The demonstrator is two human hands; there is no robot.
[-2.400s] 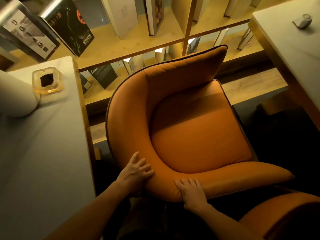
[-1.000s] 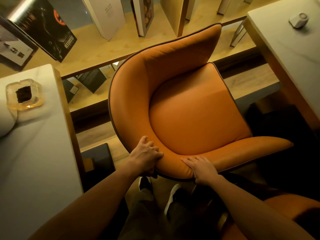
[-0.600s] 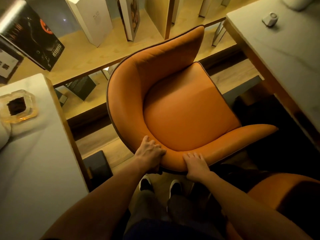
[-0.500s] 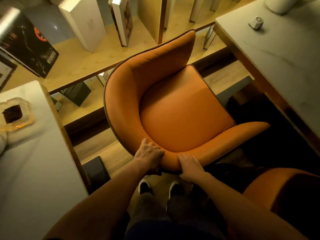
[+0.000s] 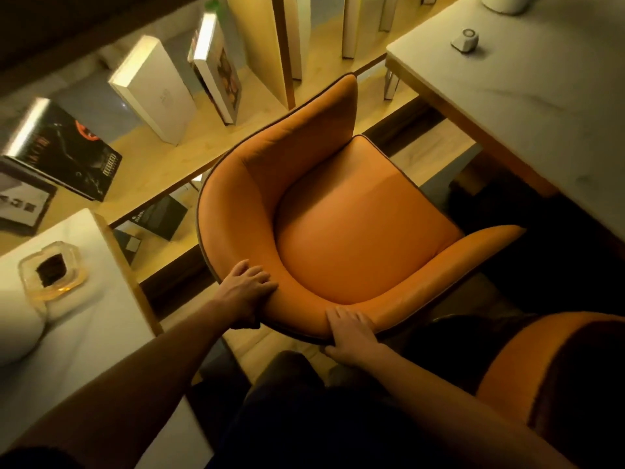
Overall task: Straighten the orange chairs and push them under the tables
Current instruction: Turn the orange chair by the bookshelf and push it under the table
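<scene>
Head view, looking down. An orange armchair stands in the aisle between two pale-topped tables: the left table near the lower left and the right table at the upper right. It is not under either. Its open front faces toward the right table, and the tip of its right-hand arm lies close to that table's wooden edge, though whether it touches cannot be told.

Both hands hold the curved rim of the chair's backrest, at the part nearest the person. The left hand is wrapped over the rim with fingers curled onto the padded inner face; the right hand lies over the rim just beside it, fingers spread on the top and thumb tucked below the edge. A paired hold at the back of the shell probably serves to steer: pressing one side more than the other would swing the seat, while an even push would send it forward.

Open room: bare wooden floor shows to the left of the chair and in front of the person's legs. Beyond the chair runs a low bookshelf with upright books, which limits travel in that direction. The space beneath the right table is dark and its clearance cannot be judged. A second orange chair sits at the lower right, close behind the first, narrowing the aisle there.

On the left table a glass ashtray rests well clear of the edge; a small white object sits on the right table.
</scene>
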